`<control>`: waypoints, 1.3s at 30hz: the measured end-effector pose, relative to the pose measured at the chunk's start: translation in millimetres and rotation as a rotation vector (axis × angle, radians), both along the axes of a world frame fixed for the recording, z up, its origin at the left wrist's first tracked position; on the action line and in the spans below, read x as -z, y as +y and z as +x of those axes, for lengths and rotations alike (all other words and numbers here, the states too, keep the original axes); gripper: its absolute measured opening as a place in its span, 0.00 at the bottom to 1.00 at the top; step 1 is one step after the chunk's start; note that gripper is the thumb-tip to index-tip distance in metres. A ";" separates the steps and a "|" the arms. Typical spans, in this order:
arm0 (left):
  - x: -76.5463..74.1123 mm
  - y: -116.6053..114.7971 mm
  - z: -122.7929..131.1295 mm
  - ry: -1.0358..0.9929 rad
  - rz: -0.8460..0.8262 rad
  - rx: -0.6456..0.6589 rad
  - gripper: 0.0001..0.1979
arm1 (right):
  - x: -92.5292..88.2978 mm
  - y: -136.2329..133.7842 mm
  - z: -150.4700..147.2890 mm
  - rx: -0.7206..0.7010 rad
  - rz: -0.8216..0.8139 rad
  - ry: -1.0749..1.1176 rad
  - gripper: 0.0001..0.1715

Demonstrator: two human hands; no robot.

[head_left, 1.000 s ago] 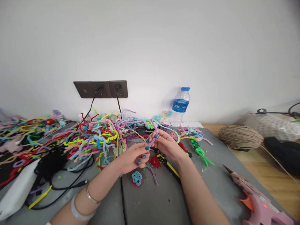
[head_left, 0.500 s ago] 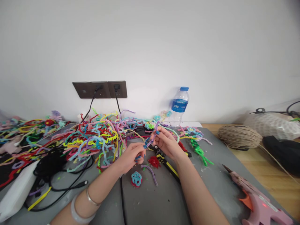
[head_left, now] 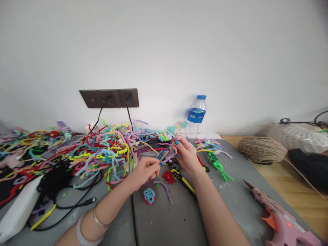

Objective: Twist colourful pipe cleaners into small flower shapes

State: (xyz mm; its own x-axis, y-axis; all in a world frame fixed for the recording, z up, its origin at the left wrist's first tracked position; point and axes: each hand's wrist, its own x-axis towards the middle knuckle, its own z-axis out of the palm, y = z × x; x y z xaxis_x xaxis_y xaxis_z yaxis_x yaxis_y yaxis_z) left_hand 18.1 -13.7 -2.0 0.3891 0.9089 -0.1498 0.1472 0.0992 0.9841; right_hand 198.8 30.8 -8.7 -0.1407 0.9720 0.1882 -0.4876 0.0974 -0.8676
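My left hand and my right hand are raised just above the grey table, both pinching a short lilac pipe cleaner that stretches between their fingertips. A blue strand lies alongside it near my left fingers. Below the hands lie a small blue looped flower shape, a red fuzzy piece and a loose lilac pipe cleaner piece. Black and yellow pliers lie under my right wrist.
A big tangle of coloured pipe cleaners covers the table's left and back. Black cables and a white box lie at left. A water bottle stands at the wall, a twine ball and pink glue gun at right.
My hands have drawn apart: the right moved slightly right and up, the left lowered, and the lilac pipe cleaner is now pulled straighter between them.
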 end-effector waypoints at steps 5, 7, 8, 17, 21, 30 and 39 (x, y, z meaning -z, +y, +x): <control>-4.6 -0.7 0.6 0.046 0.024 0.003 0.16 | -0.8 1.6 0.9 0.092 -0.025 0.029 0.18; -5.6 -0.9 0.4 0.064 0.033 0.005 0.16 | -2.0 1.1 1.2 0.115 -0.034 0.043 0.18; -6.2 -1.1 0.2 0.071 0.040 0.007 0.16 | -2.5 0.8 1.3 0.125 -0.039 0.046 0.18; -13.1 -3.6 -0.4 -0.002 0.013 -0.012 0.16 | -0.2 2.5 5.4 0.244 0.024 0.064 0.19; -16.9 3.3 -8.6 -0.269 -0.090 -0.011 0.17 | -0.8 2.5 8.3 0.229 0.060 0.047 0.19; -14.5 10.1 -15.8 -0.016 -0.005 0.124 0.14 | -7.1 1.9 4.0 0.068 0.055 0.234 0.22; -18.6 8.4 -11.0 0.371 0.361 0.118 0.16 | -0.1 6.9 8.5 0.071 0.137 0.040 0.17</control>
State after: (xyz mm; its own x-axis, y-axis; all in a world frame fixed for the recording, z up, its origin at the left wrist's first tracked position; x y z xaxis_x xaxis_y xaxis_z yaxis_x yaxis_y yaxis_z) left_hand 7.1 -5.3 16.6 0.4723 0.8813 0.0175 0.4817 -0.2746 0.8322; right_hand 207.3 37.6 -8.7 -0.0626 0.9441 0.3237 -0.5091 0.2487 -0.8240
